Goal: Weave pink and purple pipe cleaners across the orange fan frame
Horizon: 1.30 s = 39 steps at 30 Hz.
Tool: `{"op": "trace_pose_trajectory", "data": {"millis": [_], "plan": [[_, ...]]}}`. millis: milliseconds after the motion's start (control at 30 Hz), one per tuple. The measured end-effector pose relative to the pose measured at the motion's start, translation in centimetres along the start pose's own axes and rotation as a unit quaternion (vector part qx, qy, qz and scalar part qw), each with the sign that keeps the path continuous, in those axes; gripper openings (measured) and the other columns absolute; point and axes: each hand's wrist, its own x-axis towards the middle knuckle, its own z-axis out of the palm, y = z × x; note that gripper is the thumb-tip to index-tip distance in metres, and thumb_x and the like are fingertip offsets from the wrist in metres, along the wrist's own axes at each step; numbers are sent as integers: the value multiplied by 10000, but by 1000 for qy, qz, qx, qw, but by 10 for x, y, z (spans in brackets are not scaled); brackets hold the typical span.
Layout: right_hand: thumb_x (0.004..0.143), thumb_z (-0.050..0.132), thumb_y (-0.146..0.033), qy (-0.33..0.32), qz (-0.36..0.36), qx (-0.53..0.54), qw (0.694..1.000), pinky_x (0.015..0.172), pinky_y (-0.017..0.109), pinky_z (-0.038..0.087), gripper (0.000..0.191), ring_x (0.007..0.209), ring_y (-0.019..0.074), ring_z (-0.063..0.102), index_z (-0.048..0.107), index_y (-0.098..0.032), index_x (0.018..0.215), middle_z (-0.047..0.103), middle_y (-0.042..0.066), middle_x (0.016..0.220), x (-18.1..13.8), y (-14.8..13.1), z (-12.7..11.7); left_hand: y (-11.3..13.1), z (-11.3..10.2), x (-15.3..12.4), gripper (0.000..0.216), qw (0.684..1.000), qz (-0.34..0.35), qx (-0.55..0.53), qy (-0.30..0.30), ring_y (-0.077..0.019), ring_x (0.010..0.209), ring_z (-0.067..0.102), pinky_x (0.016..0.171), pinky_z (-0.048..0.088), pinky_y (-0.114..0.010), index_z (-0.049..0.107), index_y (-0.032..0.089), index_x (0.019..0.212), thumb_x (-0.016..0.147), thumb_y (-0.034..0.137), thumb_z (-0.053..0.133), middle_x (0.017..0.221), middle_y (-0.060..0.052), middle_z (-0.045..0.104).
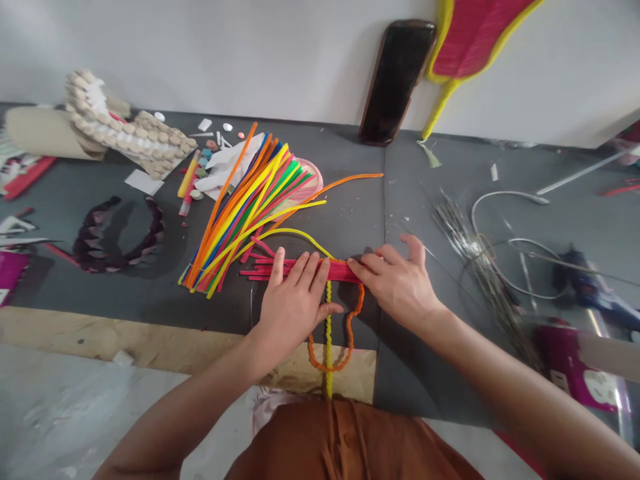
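A row of pink pipe cleaners [260,268] lies side by side on the dark table. My left hand [295,293] rests flat across them, fingers spread. At their right end, my right hand [400,280] has its thumb and forefinger closed on an orange pipe cleaner [350,320], its little finger raised. The orange one is crimped and loops down below the row. A crimped yellow pipe cleaner [329,320] runs straight down past the table's front edge. One smooth yellow stem [295,232] curves in from above. My right fingertips partly hide their grip.
A bundle of multicoloured pipe cleaners [245,213] lies behind my left hand. Left are a dark headband [93,247] and a beige beaded piece [160,143]. A phone [397,80] leans on the wall. Right are wires [465,240] and a blue glue gun [595,287].
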Motion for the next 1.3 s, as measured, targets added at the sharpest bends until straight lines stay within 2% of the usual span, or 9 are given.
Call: {"op": "trace_pose_trajectory", "data": {"millis": [233, 367, 467, 567, 667, 733, 867, 1067, 1300], "plan": [[890, 475, -66, -14, 22, -2, 1000, 1055, 554, 264, 388, 1101, 256, 547, 667, -224, 1187, 685, 60, 1213, -24, 15, -16, 6, 1, 2, 692, 999, -31, 28, -23, -357, 1300, 518, 1153, 189, -648, 538, 105, 1370, 931, 621, 395, 1382, -205, 555], [876, 440, -63, 82, 94, -34, 992, 1118, 542, 279, 419, 1311, 288, 440, 636, -166, 1232, 589, 114, 1362, -30, 22, -44, 12, 2, 3, 724, 997, -57, 42, -34, -358, 1336, 479, 1157, 212, -617, 515, 95, 1394, 934, 634, 370, 1416, -223, 515], [889, 399, -79, 116, 82, -2, 990, 1148, 508, 286, 475, 1405, 290, 351, 554, -104, 1338, 509, 155, 1441, -23, 0, -50, 20, 1, 6, 689, 996, -73, 43, -34, -371, 1343, 466, 1159, 198, -622, 491, 78, 1412, 955, 582, 377, 1432, -236, 493], [931, 352, -135, 45, 15, 76, 996, 1152, 453, 318, 509, 1427, 269, 341, 457, -65, 1423, 448, 163, 1496, -12, -36, -35, 32, 1, 9, 586, 993, -84, 43, -72, -357, 1388, 408, 1176, 166, -613, 449, 88, 1442, 970, 432, 402, 1480, -213, 441], [986, 361, -349, -25, 50, 128, 990, 1155, 480, 305, 573, 1420, 299, 355, 395, -22, 1455, 406, 202, 1512, -8, -58, -11, 44, 6, 6, 556, 988, -98, 41, -112, -332, 1442, 321, 1194, 118, -604, 405, 121, 1474, 952, 311, 393, 1525, -170, 388], [987, 353, -472, -41, 84, 136, 986, 1160, 517, 271, 660, 1419, 327, 352, 391, -6, 1452, 410, 226, 1500, -14, -60, 1, 51, 11, 2, 557, 988, -107, 45, -103, -322, 1458, 287, 1199, 94, -600, 373, 127, 1492, 960, 292, 362, 1550, -162, 343], [972, 329, -584, -31, 118, 119, 985, 1166, 563, 197, 757, 1429, 344, 328, 392, -1, 1452, 416, 250, 1485, -40, -50, 12, 54, 15, -6, 575, 991, -107, 37, -69, -307, 1464, 279, 1192, 93, -614, 343, 113, 1500, 986, 372, 328, 1565, -166, 309], [964, 334, -607, -23, 124, 90, 988, 1160, 596, 160, 770, 1441, 336, 307, 384, -23, 1463, 387, 228, 1509, -60, -42, 19, 44, 7, -13, 724, 987, -143, 34, -69, -304, 1465, 279, 1157, -3, -686, 317, 48, 1492, 992, 558, 197, 1558, -201, 294], [946, 418, -582, 31, 120, 75, 989, 1168, 562, 153, 755, 1450, 343, 282, 392, -33, 1463, 360, 227, 1526, -63, -45, 32, 25, 8, -26, 705, 981, -168, 27, -98, -313, 1484, 223, 1105, 0, -755, 245, 96, 1525, 994, 554, 178, 1590, -178, 217]]}}
